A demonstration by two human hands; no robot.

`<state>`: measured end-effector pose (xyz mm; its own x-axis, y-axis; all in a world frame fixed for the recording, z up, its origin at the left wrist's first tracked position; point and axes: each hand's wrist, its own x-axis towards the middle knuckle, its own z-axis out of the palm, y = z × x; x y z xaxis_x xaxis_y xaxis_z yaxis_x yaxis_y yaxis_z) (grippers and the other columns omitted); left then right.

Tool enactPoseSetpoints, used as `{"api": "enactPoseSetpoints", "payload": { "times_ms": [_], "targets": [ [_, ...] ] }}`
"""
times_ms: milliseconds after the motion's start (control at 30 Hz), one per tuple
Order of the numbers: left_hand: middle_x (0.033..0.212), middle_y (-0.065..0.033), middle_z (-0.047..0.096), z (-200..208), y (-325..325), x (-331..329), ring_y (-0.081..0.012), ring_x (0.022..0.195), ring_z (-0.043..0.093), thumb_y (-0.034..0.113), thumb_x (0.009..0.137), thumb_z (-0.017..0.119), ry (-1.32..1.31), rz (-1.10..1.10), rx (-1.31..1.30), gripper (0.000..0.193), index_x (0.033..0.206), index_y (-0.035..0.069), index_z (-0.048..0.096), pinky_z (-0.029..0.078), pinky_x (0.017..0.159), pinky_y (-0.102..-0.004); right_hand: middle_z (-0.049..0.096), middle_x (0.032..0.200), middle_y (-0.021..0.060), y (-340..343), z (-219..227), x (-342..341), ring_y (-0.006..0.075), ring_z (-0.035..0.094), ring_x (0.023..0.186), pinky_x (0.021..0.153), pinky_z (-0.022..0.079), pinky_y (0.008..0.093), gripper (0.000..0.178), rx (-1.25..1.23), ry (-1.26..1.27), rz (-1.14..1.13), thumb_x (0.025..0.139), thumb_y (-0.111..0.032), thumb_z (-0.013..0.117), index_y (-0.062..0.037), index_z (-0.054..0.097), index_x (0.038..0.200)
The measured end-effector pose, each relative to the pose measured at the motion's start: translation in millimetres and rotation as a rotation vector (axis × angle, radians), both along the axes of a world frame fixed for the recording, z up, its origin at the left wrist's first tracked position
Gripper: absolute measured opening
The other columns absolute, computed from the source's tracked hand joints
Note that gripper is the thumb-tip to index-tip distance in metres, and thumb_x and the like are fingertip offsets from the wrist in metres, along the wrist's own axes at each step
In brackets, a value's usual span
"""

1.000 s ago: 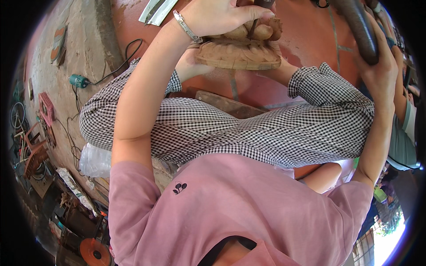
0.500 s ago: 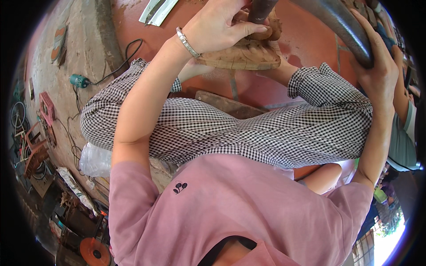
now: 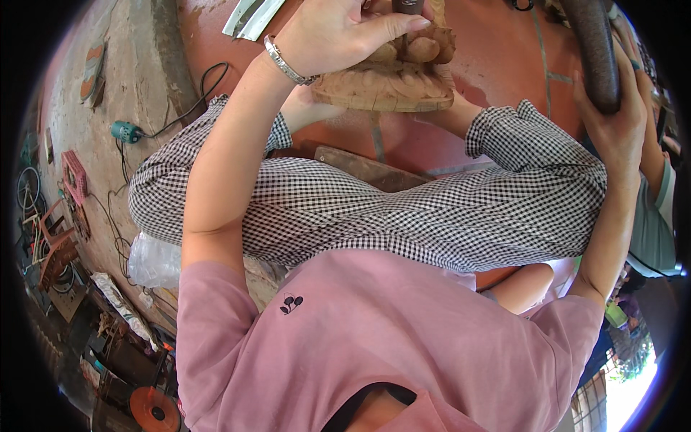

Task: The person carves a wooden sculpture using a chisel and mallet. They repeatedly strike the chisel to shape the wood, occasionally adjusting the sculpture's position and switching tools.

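Observation:
My left hand (image 3: 338, 36) is closed around the dark shaft of a chisel (image 3: 407, 6) at the top edge. The chisel stands on a pale carved wooden block (image 3: 392, 79), which rests on the red floor in front of my crossed legs in checked trousers (image 3: 403, 216). A silver bracelet (image 3: 286, 63) circles my left wrist. At the upper right, my right hand (image 3: 612, 122) grips a thick dark mallet (image 3: 594, 50), held up and apart from the carving. The chisel's tip is hidden behind my fingers.
A green power tool (image 3: 126, 132) with a black cord lies on the concrete at left. A metal strip (image 3: 252, 16) lies at the top, a wooden plank (image 3: 367, 167) under my legs, and a plastic bag (image 3: 151, 259) by my knee. Another person (image 3: 651, 216) sits close at right.
Half a second ago the mallet leaned in over the chisel; it now stands back at the upper right. My left hand stays on the chisel and carving.

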<state>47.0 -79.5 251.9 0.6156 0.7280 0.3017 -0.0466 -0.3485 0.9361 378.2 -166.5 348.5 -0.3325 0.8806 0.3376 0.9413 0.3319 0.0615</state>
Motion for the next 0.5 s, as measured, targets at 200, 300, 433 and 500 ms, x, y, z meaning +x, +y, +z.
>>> {"api": "enactPoseSetpoints", "payload": {
  "times_ms": [200, 300, 433, 500],
  "targets": [
    [0.116, -0.0118, 0.064, 0.1, 3.4, -2.8, -0.0188, 0.104, 0.066, 0.007, 0.090, 0.070, -0.004, -0.083, -0.117, 0.057, 0.138, -0.003, 0.041, 0.055, 0.092, -0.0339, 0.065, 0.109, 0.0137, 1.0, 2.6, 0.3, 0.0263, 0.066, 0.098, 0.084, 0.052, 0.0358, 0.059, 0.020, -0.005, 0.034, 0.080, -0.014, 0.080, -0.0064, 0.057, 0.134],
    [0.114, -0.0119, 0.065, -12.4, 8.4, -2.2, -0.0198, 0.102, 0.068, 0.007, 0.090, 0.069, -0.073, -0.112, -0.119, 0.055, 0.137, -0.002, 0.042, 0.056, 0.090, -0.0343, 0.067, 0.117, 0.0151, 5.0, 8.8, -11.0, 0.0289, 0.066, 0.107, 0.090, 0.051, 0.0360, 0.064, 0.056, -0.088, 0.107, 0.076, -0.012, 0.081, -0.0087, 0.057, 0.135],
    [0.111, -0.0136, 0.068, 1.5, 0.0, 3.2, -0.0219, 0.100, 0.069, 0.007, 0.089, 0.069, 0.134, -0.061, -0.035, 0.054, 0.137, -0.001, 0.043, 0.056, 0.090, -0.0363, 0.069, 0.119, 0.0135, 3.5, 13.3, -16.8, 0.0275, 0.066, 0.112, 0.097, 0.048, 0.0370, 0.070, 0.021, -0.198, 0.095, 0.071, -0.010, 0.082, -0.0127, 0.057, 0.137],
    [0.110, -0.0158, 0.069, 4.3, -2.3, 4.4, -0.0233, 0.099, 0.069, 0.007, 0.088, 0.069, 0.200, -0.054, -0.020, 0.055, 0.137, 0.001, 0.045, 0.055, 0.089, -0.0376, 0.070, 0.119, 0.0124, 2.6, 10.2, -6.7, 0.0263, 0.066, 0.112, 0.099, 0.047, 0.0376, 0.072, 0.020, -0.202, 0.084, 0.070, -0.010, 0.083, -0.0140, 0.057, 0.137]
  ]
}}
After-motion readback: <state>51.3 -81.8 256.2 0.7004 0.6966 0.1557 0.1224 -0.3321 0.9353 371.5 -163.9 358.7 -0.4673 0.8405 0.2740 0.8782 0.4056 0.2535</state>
